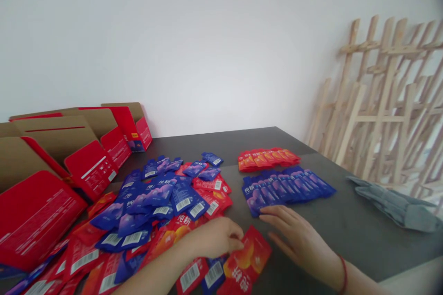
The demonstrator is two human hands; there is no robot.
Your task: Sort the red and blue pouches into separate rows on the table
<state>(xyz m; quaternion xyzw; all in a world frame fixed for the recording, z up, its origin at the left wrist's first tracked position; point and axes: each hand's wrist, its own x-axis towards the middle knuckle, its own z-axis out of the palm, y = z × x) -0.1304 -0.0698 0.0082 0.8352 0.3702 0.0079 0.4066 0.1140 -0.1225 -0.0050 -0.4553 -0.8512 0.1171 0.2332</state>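
Note:
My left hand (221,236) pinches the edge of a red pouch (254,254) with orange fruit printed on it, at the right side of a mixed pile. Beside it my right hand (294,235) lies with fingers stretched out over the table, its fingertips at the near left end of a row of overlapping blue pouches (287,185). Nothing shows in that hand. Behind the blue row runs a second row of overlapping red pouches (268,158). The loose pile of blue pouches (152,198) and red pouches (81,256) spreads around and under my left forearm.
Several open red cardboard boxes (92,168) stand along the left side of the dark table (214,140). A grey folded cloth or bag (394,205) lies at the right edge. Wooden easels (380,101) lean against the white wall on the right.

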